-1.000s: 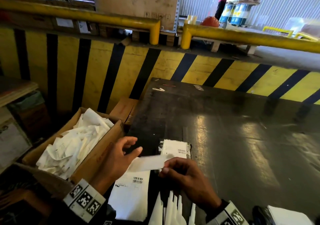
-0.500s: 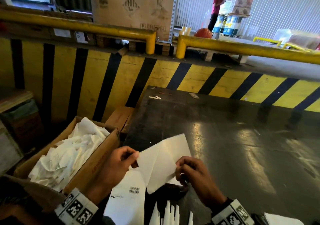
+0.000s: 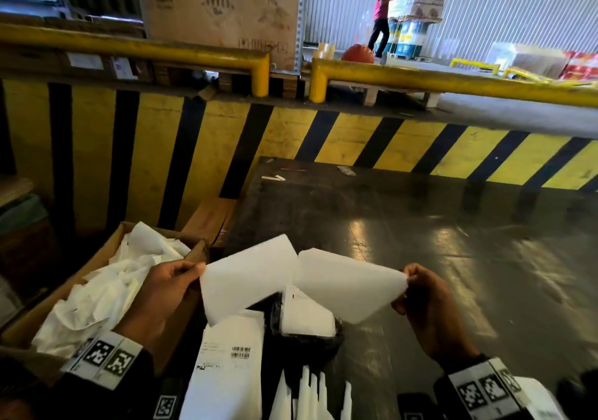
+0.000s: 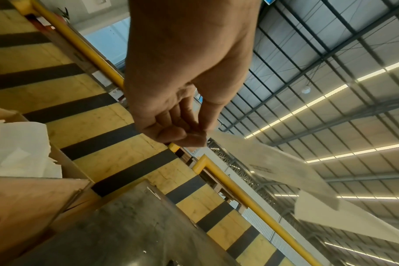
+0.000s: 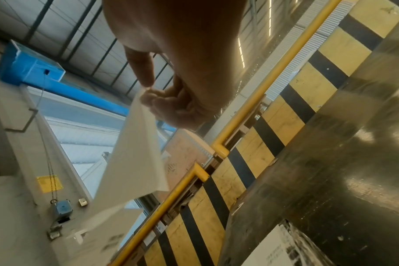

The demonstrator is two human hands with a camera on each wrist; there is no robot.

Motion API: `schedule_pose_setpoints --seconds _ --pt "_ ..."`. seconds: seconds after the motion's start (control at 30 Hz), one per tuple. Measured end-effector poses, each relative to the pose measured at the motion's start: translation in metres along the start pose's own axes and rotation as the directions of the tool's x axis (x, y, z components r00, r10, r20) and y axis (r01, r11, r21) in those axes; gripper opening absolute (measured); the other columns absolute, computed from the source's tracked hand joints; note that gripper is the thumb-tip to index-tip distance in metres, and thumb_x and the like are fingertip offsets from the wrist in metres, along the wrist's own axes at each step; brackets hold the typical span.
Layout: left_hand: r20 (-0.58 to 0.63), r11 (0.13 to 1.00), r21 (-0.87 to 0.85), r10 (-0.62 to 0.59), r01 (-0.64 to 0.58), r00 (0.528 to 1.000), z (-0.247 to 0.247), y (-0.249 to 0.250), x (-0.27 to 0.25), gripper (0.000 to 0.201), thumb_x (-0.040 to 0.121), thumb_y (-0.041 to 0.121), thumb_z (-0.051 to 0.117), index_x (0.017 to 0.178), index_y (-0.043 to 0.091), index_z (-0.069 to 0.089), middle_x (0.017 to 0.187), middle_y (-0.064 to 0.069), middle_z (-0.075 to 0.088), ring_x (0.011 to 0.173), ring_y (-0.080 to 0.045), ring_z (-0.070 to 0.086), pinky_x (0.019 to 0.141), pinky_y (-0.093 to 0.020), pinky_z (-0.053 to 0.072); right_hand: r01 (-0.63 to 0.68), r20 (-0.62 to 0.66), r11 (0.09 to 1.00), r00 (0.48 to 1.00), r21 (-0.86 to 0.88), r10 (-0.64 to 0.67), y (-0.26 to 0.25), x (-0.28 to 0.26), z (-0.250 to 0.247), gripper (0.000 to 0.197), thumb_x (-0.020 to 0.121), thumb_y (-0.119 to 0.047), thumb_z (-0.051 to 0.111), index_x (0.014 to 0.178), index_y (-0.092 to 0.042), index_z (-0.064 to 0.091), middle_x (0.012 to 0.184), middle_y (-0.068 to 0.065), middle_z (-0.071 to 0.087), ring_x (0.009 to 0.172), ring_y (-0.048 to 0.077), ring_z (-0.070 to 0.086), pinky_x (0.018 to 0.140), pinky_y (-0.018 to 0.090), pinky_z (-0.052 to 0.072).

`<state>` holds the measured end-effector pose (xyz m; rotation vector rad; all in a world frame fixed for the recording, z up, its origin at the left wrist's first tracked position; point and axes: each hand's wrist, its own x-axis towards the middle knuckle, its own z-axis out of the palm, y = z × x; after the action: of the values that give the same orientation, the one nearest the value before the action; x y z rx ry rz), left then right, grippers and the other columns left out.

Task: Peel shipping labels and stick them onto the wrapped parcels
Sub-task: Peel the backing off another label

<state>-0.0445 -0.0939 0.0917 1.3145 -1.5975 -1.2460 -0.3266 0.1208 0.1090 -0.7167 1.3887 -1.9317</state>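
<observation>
My left hand (image 3: pixel 198 270) pinches the corner of a white sheet (image 3: pixel 246 279); in the left wrist view this sheet (image 4: pixel 269 162) shows print on its underside, held at my left hand (image 4: pixel 202 134). My right hand (image 3: pixel 406 280) pinches a second, blank white sheet (image 3: pixel 349 285), also seen leaving my right hand (image 5: pixel 146 90) as the blank sheet (image 5: pixel 134 162). The two sheets spread apart and meet only at their top inner corners. Below them lies a black wrapped parcel (image 3: pixel 335 340) with a white label (image 3: pixel 307 317) on it.
A cardboard box (image 3: pixel 106 259) of crumpled white sheets stands left of the dark table (image 3: pixel 420 258). A barcoded white sheet (image 3: pixel 226 374) and fanned label sheets (image 3: pixel 310 397) lie near me. A yellow-black barrier (image 3: pixel 323 135) stands behind; a person (image 3: pixel 383 8) is far back.
My hands have drawn apart, left going left and right going right. The one sheet held between them has opened into two that splay above the parcel.
</observation>
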Motion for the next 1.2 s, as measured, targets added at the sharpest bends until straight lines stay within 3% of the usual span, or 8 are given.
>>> schedule_pose_setpoints --seconds 0.1,0.2,0.33,0.47,0.63,0.83,0.97,1.2 --pt "-0.126 0.999 0.048 0.005 0.001 0.992 -0.004 -0.005 0.004 0.021 0.094 0.018 0.053 0.103 0.002 0.062 0.099 -0.012 0.061 0.088 -0.023 0.053 0.079 -0.031 0.039 0.037 -0.031 0.998 0.999 0.055 -0.035 -0.001 0.0 -0.001 0.036 0.087 -0.005 0.029 0.06 -0.011 0.053 0.061 0.006 0.051 0.053 0.015 0.046 0.04 0.021 0.035" --pt "-0.168 0.998 0.033 0.06 -0.055 0.984 -0.003 -0.003 -0.001 0.024 0.094 0.023 0.053 0.106 0.006 0.063 0.097 -0.006 0.06 0.082 -0.017 0.051 0.067 -0.021 0.038 0.052 -0.044 0.998 0.998 0.026 -0.051 0.0 -0.003 0.001 0.036 0.09 -0.005 0.032 0.066 -0.01 0.058 0.057 0.006 0.05 0.05 0.013 0.046 0.041 0.021 0.036" --pt "-0.09 0.992 -0.109 0.053 -0.063 0.995 0.009 -0.008 -0.01 0.023 0.092 0.022 0.056 0.106 0.006 0.064 0.098 -0.008 0.065 0.082 -0.013 0.057 0.066 -0.019 0.042 -0.109 0.119 0.927 0.98 -0.358 0.161 0.019 -0.006 -0.001 0.023 0.095 -0.009 0.04 0.08 -0.002 0.056 0.065 0.01 0.052 0.053 0.015 0.047 0.046 0.023 0.039" --pt "0.006 0.983 -0.181 0.02 -0.018 1.0 0.023 -0.02 -0.024 0.013 0.089 0.025 0.059 0.094 0.014 0.066 0.093 -0.005 0.067 0.088 -0.019 0.062 0.077 -0.026 0.047 -0.15 0.276 0.607 0.789 -0.78 0.549 0.059 -0.02 -0.012 0.017 0.094 -0.014 0.05 0.082 -0.015 0.063 0.071 0.002 0.06 0.06 0.01 0.054 0.052 0.02 0.043" --pt "0.139 0.966 -0.256 0.012 0.025 0.99 0.035 -0.033 -0.037 0.015 0.088 0.023 0.062 0.086 0.01 0.068 0.082 -0.016 0.068 0.076 -0.026 0.062 0.077 -0.041 0.048 -0.049 0.306 0.416 0.602 -0.908 0.738 0.091 -0.041 -0.01 0.014 0.092 -0.019 0.057 0.081 -0.023 0.064 0.071 -0.008 0.063 0.053 -0.002 0.055 0.051 0.012 0.043" --pt "0.172 0.97 -0.242 0.066 -0.022 0.983 0.052 -0.033 -0.05 0.012 0.088 0.015 0.061 0.083 0.006 0.067 0.073 -0.012 0.065 0.066 -0.017 0.059 0.062 -0.028 0.044 0.085 0.304 0.326 0.63 -0.942 0.715 0.113 -0.052 0.002 0.014 0.086 -0.018 0.065 0.086 -0.004 0.068 0.083 0.014 0.068 0.048 -0.003 0.051 0.047 0.006 0.041" --pt "0.202 0.968 -0.223 0.16 -0.113 0.966 0.059 -0.024 -0.063 0.01 0.087 0.012 0.062 0.08 0.008 0.068 0.063 -0.006 0.066 0.058 -0.009 0.058 0.057 -0.02 0.048 0.209 0.357 0.303 0.713 -0.93 0.604 0.108 -0.044 0.009 0.026 0.082 -0.033 0.069 0.063 -0.026 0.053 0.069 -0.008 0.061 0.052 -0.003 0.049 0.049 0.006 0.039" --pt "0.278 0.955 -0.193 0.272 -0.224 0.921 0.069 -0.011 -0.07 0.008 0.087 0.012 0.061 0.082 0.012 0.068 0.067 0.003 0.069 0.061 -0.005 0.061 0.058 -0.016 0.049 0.102 0.414 0.465 0.645 -0.88 0.642 0.101 -0.035 0.015 0.024 0.089 -0.024 0.062 0.07 -0.011 0.068 0.061 -0.004 0.061 0.045 0.001 0.053 0.047 0.012 0.044"
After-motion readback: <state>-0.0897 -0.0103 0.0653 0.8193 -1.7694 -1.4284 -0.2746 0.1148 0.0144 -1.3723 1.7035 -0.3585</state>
